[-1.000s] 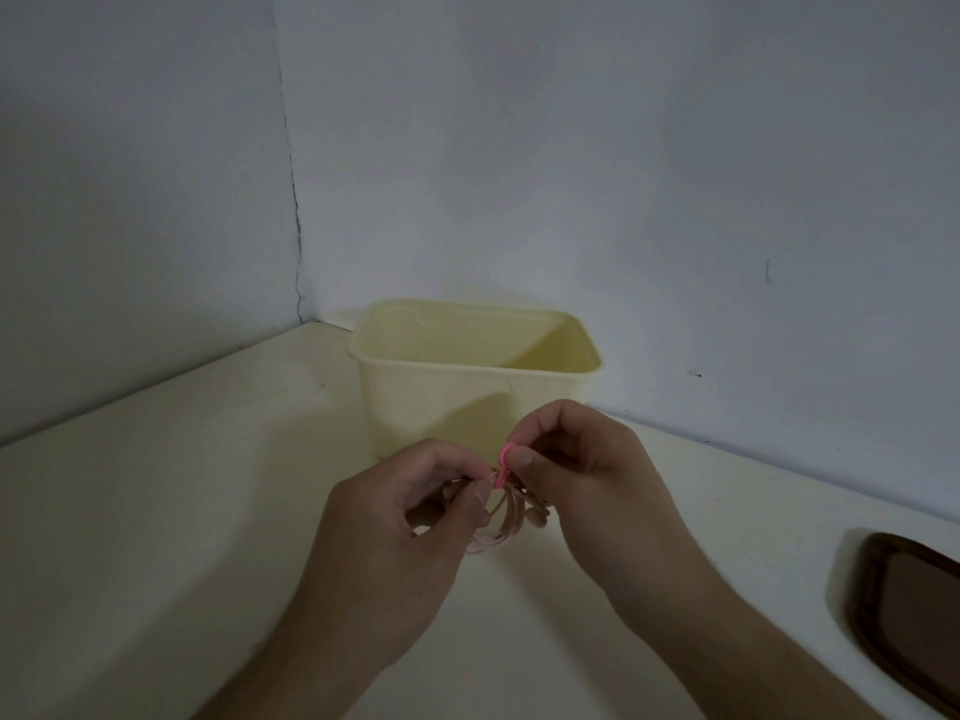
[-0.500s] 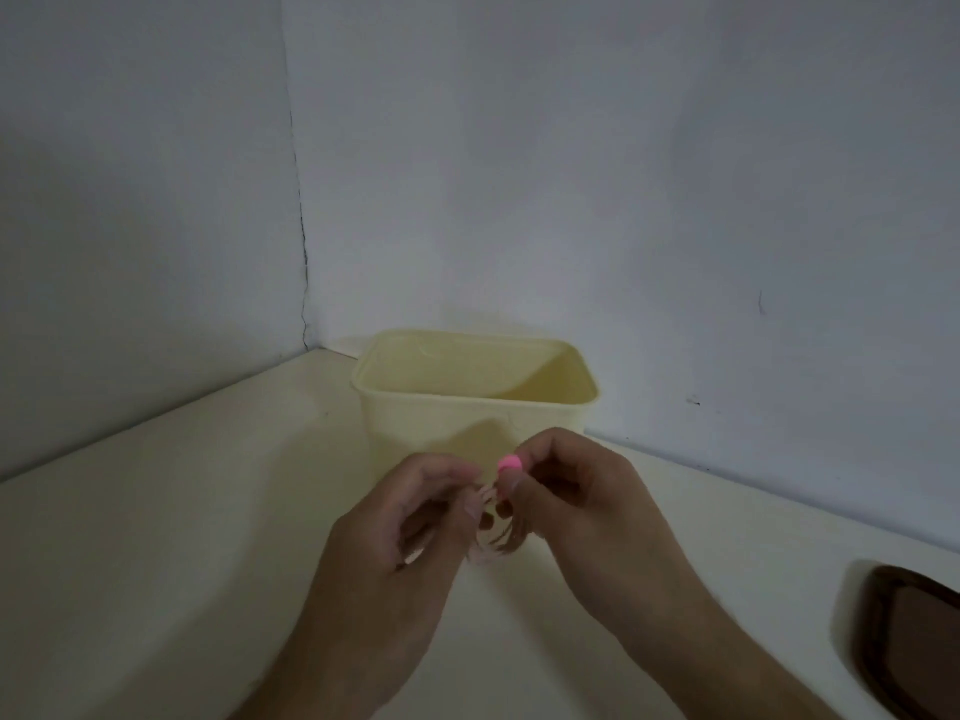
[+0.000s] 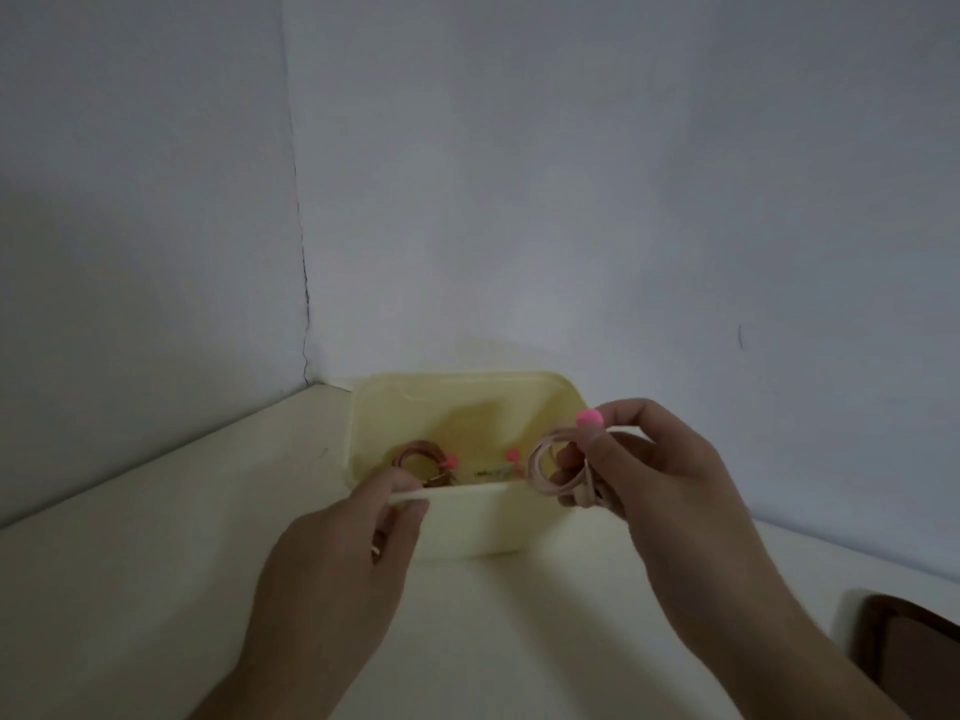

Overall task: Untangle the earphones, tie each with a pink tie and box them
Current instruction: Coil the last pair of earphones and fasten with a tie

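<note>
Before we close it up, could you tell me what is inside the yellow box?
Inside the yellow box: a dark coiled earphone and two pink ties. Its near wall hides the rest.

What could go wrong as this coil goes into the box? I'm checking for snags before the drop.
The right hand holds the tied coil right at the box's near right rim; a loose loop might catch there. The left hand pinches that rim, so the box may tip. Two bundles already inside could tangle with it.

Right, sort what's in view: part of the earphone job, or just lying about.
Job: coiled pink earphones with pink tie in right hand; cream box, left hand gripping its rim; tied bundles inside.
Lying about: dark brown lid.
</note>
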`<action>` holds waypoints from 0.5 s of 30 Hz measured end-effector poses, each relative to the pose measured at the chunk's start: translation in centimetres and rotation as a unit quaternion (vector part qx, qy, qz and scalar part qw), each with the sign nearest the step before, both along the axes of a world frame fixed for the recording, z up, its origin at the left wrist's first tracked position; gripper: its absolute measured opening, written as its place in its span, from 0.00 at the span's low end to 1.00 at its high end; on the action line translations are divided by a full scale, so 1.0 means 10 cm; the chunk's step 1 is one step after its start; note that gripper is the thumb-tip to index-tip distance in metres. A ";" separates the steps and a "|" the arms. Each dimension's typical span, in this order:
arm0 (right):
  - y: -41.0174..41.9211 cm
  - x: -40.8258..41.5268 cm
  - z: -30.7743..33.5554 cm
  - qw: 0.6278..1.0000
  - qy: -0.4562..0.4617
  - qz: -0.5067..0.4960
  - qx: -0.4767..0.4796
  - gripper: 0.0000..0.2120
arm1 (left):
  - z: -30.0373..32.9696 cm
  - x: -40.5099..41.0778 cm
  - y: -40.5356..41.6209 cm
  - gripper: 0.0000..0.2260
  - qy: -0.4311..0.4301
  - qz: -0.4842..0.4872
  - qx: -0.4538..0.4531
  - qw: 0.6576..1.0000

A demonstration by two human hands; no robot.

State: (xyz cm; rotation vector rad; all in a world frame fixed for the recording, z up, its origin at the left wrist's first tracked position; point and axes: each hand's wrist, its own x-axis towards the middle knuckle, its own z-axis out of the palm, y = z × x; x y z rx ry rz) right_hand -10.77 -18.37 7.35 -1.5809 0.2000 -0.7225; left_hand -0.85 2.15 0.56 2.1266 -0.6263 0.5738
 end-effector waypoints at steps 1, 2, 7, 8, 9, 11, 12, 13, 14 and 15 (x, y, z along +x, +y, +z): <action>0.00 -0.01 0.05 0.999 -0.002 -0.003 -0.031 0.08 | -0.04 -0.05 0.03 0.07 -0.014 0.002 0.001 1.000; 0.02 -0.01 0.09 0.998 -0.002 -0.004 -0.065 0.07 | -0.06 -0.10 0.04 0.09 -0.028 0.004 0.002 1.000; 0.14 0.32 0.16 0.951 0.102 -0.044 -0.288 0.07 | -0.11 -0.28 0.09 0.09 -0.054 0.006 -0.026 0.998; 0.16 0.42 0.16 0.940 0.125 -0.042 -0.315 0.06 | -0.12 -0.29 0.09 0.08 -0.053 0.006 -0.032 0.998; 0.14 0.51 0.15 0.928 0.149 -0.040 -0.340 0.05 | -0.13 -0.30 0.10 0.08 -0.052 0.006 -0.036 0.998; 0.12 0.60 0.14 0.892 0.209 -0.043 -0.398 0.04 | -0.14 -0.31 0.11 0.08 -0.046 0.000 -0.034 0.998; 0.10 0.62 0.14 0.873 0.232 -0.052 -0.425 0.09 | -0.14 -0.31 0.11 0.08 -0.044 -0.003 -0.035 0.998; 0.09 0.62 0.15 0.864 0.235 -0.065 -0.440 0.13 | -0.14 -0.30 0.11 0.08 -0.043 -0.005 -0.040 0.998; 0.08 0.59 0.16 0.866 0.226 -0.075 -0.441 0.15 | -0.13 -0.30 0.11 0.08 -0.042 -0.006 -0.045 0.998; 0.08 0.54 0.17 0.872 0.211 -0.081 -0.434 0.16 | -0.13 -0.29 0.11 0.08 -0.041 -0.004 -0.050 0.998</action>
